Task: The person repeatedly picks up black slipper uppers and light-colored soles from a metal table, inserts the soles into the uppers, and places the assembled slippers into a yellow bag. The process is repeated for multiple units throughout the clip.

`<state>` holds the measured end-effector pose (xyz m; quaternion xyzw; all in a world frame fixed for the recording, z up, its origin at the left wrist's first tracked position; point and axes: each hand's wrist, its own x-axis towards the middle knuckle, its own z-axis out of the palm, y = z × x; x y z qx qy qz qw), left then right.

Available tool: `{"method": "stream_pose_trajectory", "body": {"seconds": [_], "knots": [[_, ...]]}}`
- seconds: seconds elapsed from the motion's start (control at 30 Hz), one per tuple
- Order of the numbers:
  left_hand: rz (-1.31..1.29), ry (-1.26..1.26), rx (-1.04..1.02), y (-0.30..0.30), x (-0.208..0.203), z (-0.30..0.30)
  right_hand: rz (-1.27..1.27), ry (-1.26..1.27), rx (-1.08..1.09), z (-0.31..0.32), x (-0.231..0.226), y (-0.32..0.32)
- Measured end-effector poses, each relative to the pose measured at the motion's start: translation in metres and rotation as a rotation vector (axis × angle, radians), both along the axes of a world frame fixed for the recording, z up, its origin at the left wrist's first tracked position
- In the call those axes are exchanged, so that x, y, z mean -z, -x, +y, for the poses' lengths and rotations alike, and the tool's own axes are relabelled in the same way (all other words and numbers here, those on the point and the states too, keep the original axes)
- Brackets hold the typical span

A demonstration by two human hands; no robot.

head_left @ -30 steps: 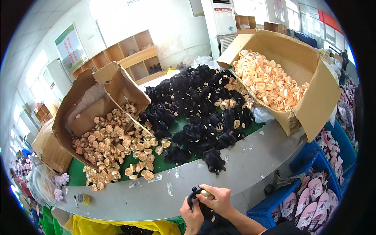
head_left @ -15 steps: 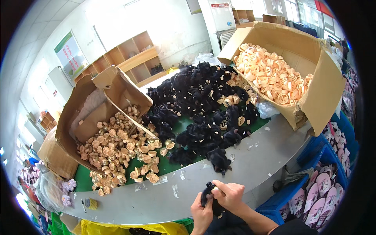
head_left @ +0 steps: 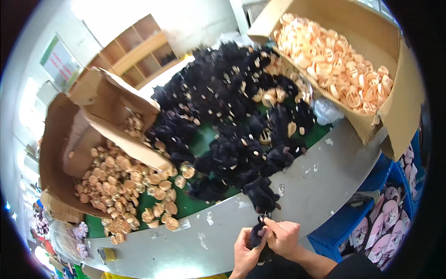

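Note:
Low in the picture, both hands hold a small black furry plush piece (head_left: pixel 255 237) just off the table's near edge. My left hand (head_left: pixel 245 249) is closed around its lower left side. My right hand (head_left: pixel 284 236) pinches its upper end between thumb and fingers; the exact grip point is partly hidden. Just beyond my hands, a loose black plush piece (head_left: pixel 261 197) lies on the metal edge of the table. Behind it spreads a large heap of black plush pieces (head_left: pixel 213 93), with small pale bits showing among them.
On the left, an open carton (head_left: pixel 58 139) spills round tan-and-gold shell-like parts (head_left: pixel 116 174) onto the green surface. A tilted carton (head_left: pixel 399 79) at right holds peach plastic slotted parts (head_left: pixel 332 63). Blue crates (head_left: pixel 332 232) with pink slipper-shaped pieces (head_left: pixel 390 211) stand to the right.
My view has tilted down and closer, so the table fills more of it. Both hands still hold the black plush piece, now nearer the loose one on the table edge.

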<state>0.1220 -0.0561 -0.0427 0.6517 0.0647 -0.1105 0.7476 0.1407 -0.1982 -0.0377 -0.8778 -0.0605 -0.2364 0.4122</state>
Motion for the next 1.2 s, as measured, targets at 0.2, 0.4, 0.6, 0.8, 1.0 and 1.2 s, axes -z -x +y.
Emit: {"method": "stream_pose_trajectory", "body": {"seconds": [0.2, 0.4, 0.6, 0.8, 1.0, 1.2], "knots": [[0.208, 0.122, 0.071, -0.013, -0.022, 0.005, 0.239, -0.550, -0.181, -0.017, 0.009, -0.009], [0.035, 0.170, 0.248, -0.003, -0.033, 0.008, 0.814, -1.121, -0.474, -0.032, -0.021, -0.007], [-0.122, -0.022, 0.272, 0.013, -0.057, 0.004, 0.823, -1.216, -0.450, -0.025, -0.035, 0.026], [-0.226, -0.033, 0.220, 0.053, -0.052, 0.011, 0.841, -1.519, -0.427, -0.012, -0.017, 0.072], [-0.291, 0.088, 0.229, 0.071, -0.057, 0.012, 0.827, -1.495, -0.381, -0.011, -0.030, 0.102], [-0.500, 0.002, 0.367, 0.085, -0.063, 0.018, 0.731, -1.305, -0.427, -0.017, -0.051, 0.116]]}}
